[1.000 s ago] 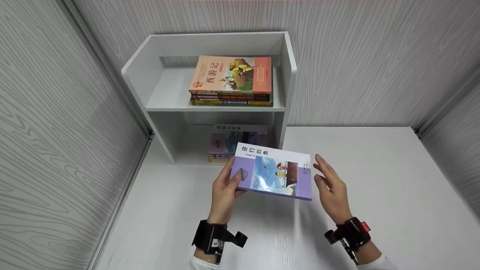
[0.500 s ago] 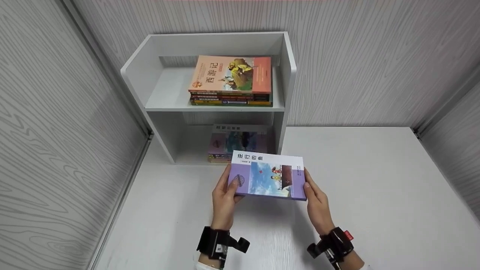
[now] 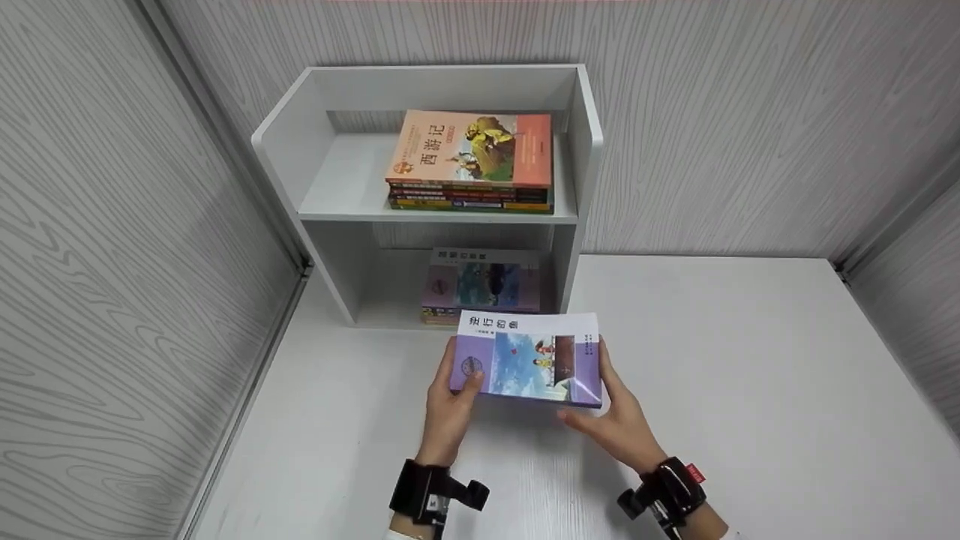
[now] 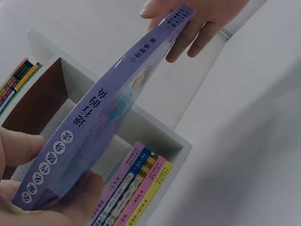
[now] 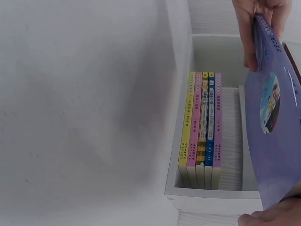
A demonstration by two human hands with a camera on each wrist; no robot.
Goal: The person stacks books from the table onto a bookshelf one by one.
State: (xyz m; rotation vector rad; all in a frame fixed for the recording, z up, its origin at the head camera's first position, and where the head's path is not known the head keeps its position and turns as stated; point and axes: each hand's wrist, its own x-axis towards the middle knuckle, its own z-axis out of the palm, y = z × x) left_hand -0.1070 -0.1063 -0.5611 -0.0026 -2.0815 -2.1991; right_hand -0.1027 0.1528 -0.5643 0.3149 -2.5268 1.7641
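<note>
My left hand (image 3: pixel 448 409) pinches the left end of a purple-and-white paperback book (image 3: pixel 532 367), thumb on the cover. The cover faces up, with a picture of blue sky and two figures. At the other end is my right hand (image 3: pixel 621 429); its fingers lie along the right edge and its thumb stands out by the spine. In the left wrist view the book's purple spine (image 4: pixel 96 101) faces the camera, and the right hand's fingers (image 4: pixel 188 37) stretch out straight past its far end. The book is held above the table, in front of the shelf.
A white two-tier shelf (image 3: pixel 315 180) stands against the back wall. On its upper tier lies a stack of books topped by an orange one (image 3: pixel 472 150). The lower tier holds another stack with a purple book (image 3: pixel 484 285) on top. White table (image 3: pixel 712 360) extends right.
The book has moved left and toward me, levelling out. My right hand came in to its right end, laid the thumb on the cover, then moved the thumb down off the front edge.
</note>
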